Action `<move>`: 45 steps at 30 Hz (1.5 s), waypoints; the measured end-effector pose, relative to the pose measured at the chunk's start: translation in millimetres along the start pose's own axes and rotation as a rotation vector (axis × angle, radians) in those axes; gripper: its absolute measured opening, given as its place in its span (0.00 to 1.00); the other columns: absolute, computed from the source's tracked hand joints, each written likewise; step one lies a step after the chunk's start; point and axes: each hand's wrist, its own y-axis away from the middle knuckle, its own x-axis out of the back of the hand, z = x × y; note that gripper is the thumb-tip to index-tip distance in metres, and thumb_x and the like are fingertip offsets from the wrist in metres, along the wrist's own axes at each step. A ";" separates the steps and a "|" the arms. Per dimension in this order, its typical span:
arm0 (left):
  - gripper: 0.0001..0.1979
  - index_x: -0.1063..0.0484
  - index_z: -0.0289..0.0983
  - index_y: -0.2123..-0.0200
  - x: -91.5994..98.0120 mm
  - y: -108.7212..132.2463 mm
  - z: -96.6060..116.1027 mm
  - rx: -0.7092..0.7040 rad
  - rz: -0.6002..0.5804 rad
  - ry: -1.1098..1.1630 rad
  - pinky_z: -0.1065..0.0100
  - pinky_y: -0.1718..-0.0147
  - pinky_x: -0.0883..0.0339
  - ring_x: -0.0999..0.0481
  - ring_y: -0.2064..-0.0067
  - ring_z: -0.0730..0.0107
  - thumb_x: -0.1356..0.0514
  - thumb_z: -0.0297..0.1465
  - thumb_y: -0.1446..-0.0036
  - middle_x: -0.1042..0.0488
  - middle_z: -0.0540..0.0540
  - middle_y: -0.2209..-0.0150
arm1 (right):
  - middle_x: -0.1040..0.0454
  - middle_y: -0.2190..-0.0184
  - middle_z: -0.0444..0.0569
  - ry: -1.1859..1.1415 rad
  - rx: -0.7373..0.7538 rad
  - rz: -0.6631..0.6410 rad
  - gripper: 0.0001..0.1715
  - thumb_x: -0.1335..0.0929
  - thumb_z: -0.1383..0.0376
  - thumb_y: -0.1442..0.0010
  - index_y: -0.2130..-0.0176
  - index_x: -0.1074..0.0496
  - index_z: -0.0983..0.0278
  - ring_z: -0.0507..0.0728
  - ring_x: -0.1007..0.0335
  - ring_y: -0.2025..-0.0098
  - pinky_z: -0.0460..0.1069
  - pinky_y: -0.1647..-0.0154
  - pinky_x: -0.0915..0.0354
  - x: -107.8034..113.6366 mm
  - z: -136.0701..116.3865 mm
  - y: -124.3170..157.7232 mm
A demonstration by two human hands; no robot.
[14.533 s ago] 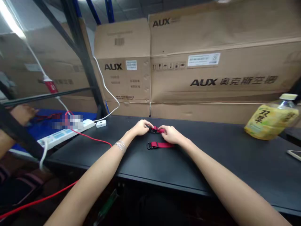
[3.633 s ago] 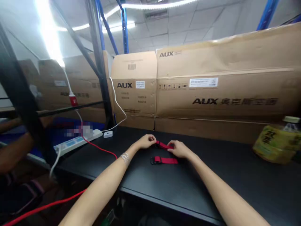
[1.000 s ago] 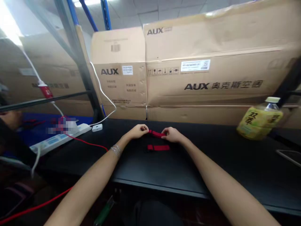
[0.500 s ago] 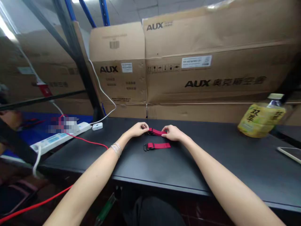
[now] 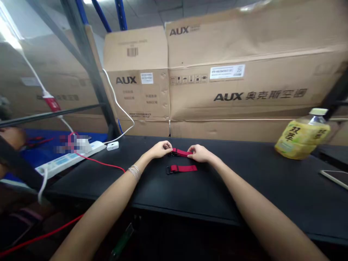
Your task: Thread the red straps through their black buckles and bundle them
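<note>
head view: the held strap (image 5: 182, 153) is stretched between my two hands above or on the middle of the table (image 5: 190, 192), on the side toward the box (image 5: 244, 81). my left hand (image 5: 161, 149) pinches its left end between thumb and finger, right by the black fittings (image 5: 173, 154); my right hand (image 5: 200, 153) has its fingertips closed on the red webbing at the other end. i'd say i hold it at both ends so the band lies straight and the fittings don't swing or twist. whether it rests on the table or hangs just over it, i can't tell. the loose strap (image 5: 185, 168) lies flat on the table, nearer my body and touched by neither hand, probably put there to be within reach without getting under my fingers. the bottle (image 5: 301, 136) off to my right and the power strip (image 5: 70, 158) off to my left stand well apart, likely to be out of my elbows' way. as for direction, the held strap's long axis runs left to right across my front, dipping a little toward me at the right, fittings to the left. the loose strap runs nearly alongside, its ring (image 5: 168, 169) pointing left and its plain end right.
</note>
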 end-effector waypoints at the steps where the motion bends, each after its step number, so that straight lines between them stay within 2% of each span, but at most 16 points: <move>1: 0.18 0.30 0.33 0.62 -0.5 -0.2 -0.6 0.004 0.017 -0.009 0.74 0.75 0.41 0.34 0.74 0.75 0.41 0.40 0.51 0.28 0.48 0.71 | 0.27 0.70 0.48 0.000 0.001 0.001 0.13 0.31 0.64 0.50 0.62 0.26 0.66 0.53 0.33 0.69 0.44 0.69 0.41 -0.2 0.4 -0.4; 4: 0.19 0.30 0.33 0.56 -2.0 -0.5 -0.5 -0.029 0.030 -0.033 0.74 0.77 0.42 0.37 0.77 0.78 0.41 0.38 0.51 0.26 0.46 0.66 | 0.27 0.70 0.48 -0.009 0.003 0.002 0.12 0.31 0.65 0.50 0.63 0.26 0.66 0.52 0.33 0.69 0.44 0.69 0.42 -1.0 1.3 -1.6; 7: 0.18 0.28 0.33 0.57 -4.3 -0.8 1.4 -0.076 -0.004 -0.047 0.73 0.76 0.41 0.36 0.77 0.77 0.43 0.36 0.49 0.25 0.45 0.64 | 0.27 0.69 0.48 -0.013 -0.005 -0.003 0.13 0.31 0.65 0.51 0.63 0.26 0.66 0.52 0.33 0.69 0.44 0.70 0.42 -1.5 2.3 -2.2; 13: 0.15 0.26 0.31 0.60 -10.2 -3.0 3.1 -0.105 0.000 0.022 0.71 0.66 0.36 0.29 0.66 0.69 0.44 0.32 0.49 0.24 0.44 0.63 | 0.27 0.70 0.48 -0.053 0.007 0.003 0.12 0.31 0.64 0.50 0.63 0.26 0.66 0.52 0.33 0.69 0.44 0.70 0.42 -2.7 4.1 -2.6; 19: 0.15 0.25 0.31 0.60 -9.0 -1.0 8.7 -0.059 0.000 -0.008 0.71 0.67 0.35 0.28 0.67 0.68 0.44 0.32 0.49 0.24 0.45 0.68 | 0.28 0.73 0.47 -0.082 -0.002 0.014 0.13 0.31 0.62 0.50 0.64 0.25 0.67 0.51 0.35 0.72 0.44 0.71 0.43 -3.2 5.8 -3.7; 29: 0.15 0.23 0.34 0.60 -8.4 0.7 14.8 0.013 0.044 -0.106 0.72 0.71 0.38 0.30 0.73 0.70 0.42 0.32 0.51 0.26 0.49 0.79 | 0.30 0.77 0.45 -0.298 -0.023 -0.014 0.14 0.32 0.63 0.48 0.63 0.26 0.69 0.49 0.40 0.76 0.42 0.78 0.45 1.6 8.1 -0.5; 34: 0.15 0.23 0.33 0.60 -8.9 0.1 14.1 0.021 0.024 -0.060 0.72 0.72 0.38 0.30 0.73 0.70 0.41 0.32 0.51 0.26 0.48 0.78 | 0.28 0.75 0.46 -0.371 -0.019 -0.001 0.16 0.33 0.61 0.47 0.62 0.26 0.69 0.49 0.38 0.75 0.42 0.76 0.44 -0.2 11.5 -2.1; 39: 0.15 0.24 0.32 0.59 -10.5 -0.4 9.3 -0.009 0.026 0.023 0.71 0.69 0.37 0.29 0.70 0.70 0.42 0.32 0.50 0.24 0.46 0.71 | 0.27 0.75 0.47 -0.274 -0.020 0.030 0.14 0.34 0.62 0.46 0.63 0.26 0.69 0.50 0.37 0.75 0.43 0.76 0.44 -2.0 12.0 -4.2; 45: 0.15 0.24 0.33 0.60 -10.5 -0.7 8.0 -0.029 0.006 0.035 0.71 0.68 0.36 0.28 0.69 0.69 0.43 0.32 0.49 0.24 0.46 0.71 | 0.26 0.71 0.48 -0.079 0.017 0.054 0.12 0.33 0.64 0.48 0.64 0.25 0.66 0.52 0.34 0.71 0.44 0.70 0.41 -1.6 7.4 -4.2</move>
